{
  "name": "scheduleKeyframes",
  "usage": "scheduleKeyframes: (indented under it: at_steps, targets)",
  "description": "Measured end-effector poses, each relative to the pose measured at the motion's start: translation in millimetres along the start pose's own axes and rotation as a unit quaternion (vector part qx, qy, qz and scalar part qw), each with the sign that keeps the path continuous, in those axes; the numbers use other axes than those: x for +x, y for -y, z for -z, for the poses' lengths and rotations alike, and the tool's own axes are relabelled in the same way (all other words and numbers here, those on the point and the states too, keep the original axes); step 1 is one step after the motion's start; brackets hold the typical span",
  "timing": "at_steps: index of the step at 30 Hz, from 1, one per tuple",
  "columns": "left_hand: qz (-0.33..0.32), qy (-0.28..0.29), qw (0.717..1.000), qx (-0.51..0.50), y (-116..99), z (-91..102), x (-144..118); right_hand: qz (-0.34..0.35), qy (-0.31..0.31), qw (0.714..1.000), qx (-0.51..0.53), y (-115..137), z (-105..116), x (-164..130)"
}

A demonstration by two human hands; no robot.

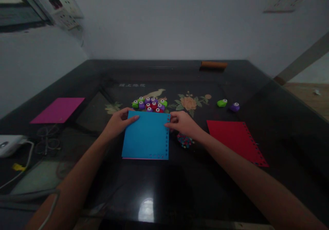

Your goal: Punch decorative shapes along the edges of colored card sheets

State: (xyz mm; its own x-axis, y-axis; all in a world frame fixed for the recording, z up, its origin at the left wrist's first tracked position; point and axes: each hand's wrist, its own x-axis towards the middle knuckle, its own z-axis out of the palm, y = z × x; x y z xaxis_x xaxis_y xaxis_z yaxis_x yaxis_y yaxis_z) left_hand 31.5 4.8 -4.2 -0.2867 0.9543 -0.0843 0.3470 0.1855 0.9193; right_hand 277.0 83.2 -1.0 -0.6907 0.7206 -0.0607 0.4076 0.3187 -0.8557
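A blue paper sheet [145, 135] lies on the dark glossy table [164, 189], with punched holes along its right and bottom edges. My left hand [118, 122] holds its far left corner. At the far right corner my right hand [183, 123] pinches the sheet. A pink edge shows under the blue sheet's bottom. Just beyond the sheet sits a cluster of small green, purple and red craft punches [150, 104]. A little pile of coloured punched bits [184, 141] lies under my right wrist.
A red sheet [235, 139] with a punched edge lies to the right, a magenta sheet [58, 110] to the left. A green punch [222, 103] and a purple punch [234, 107] sit apart. Scissors [47, 142], a white device [9, 144] and cables lie at left.
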Motion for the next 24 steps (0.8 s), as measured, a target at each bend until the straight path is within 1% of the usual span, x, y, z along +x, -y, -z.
scheduleKeyframes:
  at_steps: [2, 4, 8, 10, 13, 15, 19, 24]
  targets:
    - [0.016, -0.003, 0.999, -0.037, -1.7, -1.4, -1.7, -0.003, 0.013, 0.998, 0.059, 2.1, 2.2, -1.1]
    - [0.029, -0.003, 0.997, -0.075, -4.0, -3.0, -3.5, -0.005, 0.02, 0.996, 0.084, 5.2, 5.1, -1.9]
    - [0.049, 0.001, 0.985, -0.165, -9.4, -6.9, -9.0, -0.017, 0.005, 0.993, 0.119, 9.6, 13.7, -2.7]
    - [0.065, 0.024, 0.98, -0.187, -10.8, -9.0, -12.4, -0.017, -0.007, 0.991, 0.133, 9.2, 19.3, -2.7]
    - [0.09, 0.083, 0.976, -0.178, -10.8, -12.6, -18.4, 0.003, -0.028, 0.99, 0.137, 7.3, 28.5, -2.4]
    - [0.104, 0.108, 0.975, -0.165, -10.7, -15.8, -23.3, 0.009, -0.04, 0.988, 0.146, 7.3, 34.8, -2.8]
    - [0.117, 0.136, 0.974, -0.142, -12.4, -23.9, -34.2, 0.008, -0.068, 0.983, 0.171, 12.7, 46.1, -5.7]
    - [0.112, 0.158, 0.974, -0.115, -12.7, -32.2, -42.6, 0.013, -0.087, 0.985, 0.147, 20.1, 54.4, -10.8]
